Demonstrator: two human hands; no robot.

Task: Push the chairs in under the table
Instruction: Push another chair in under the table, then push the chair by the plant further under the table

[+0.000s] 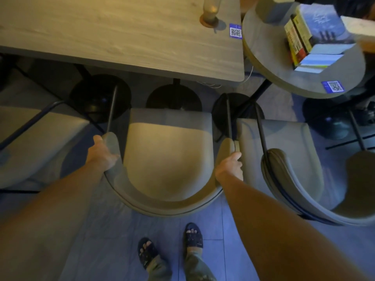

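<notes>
A grey upholstered chair (166, 159) with a curved back stands right in front of me, its seat facing the wooden table (121, 47). The seat's front edge sits just short of the table's near edge. My left hand (101, 153) grips the left end of the curved backrest. My right hand (231, 165) grips the right end. A second grey chair (300, 179) stands to the right, out from the table. Part of a third chair (36, 142) shows at the left.
Black round table bases (174, 98) stand on the floor under the table. A round side table (288, 76) with stacked books (316, 41) is at the upper right. A lamp base (210, 19) sits on the wooden table. My feet (172, 246) are on grey floor tiles.
</notes>
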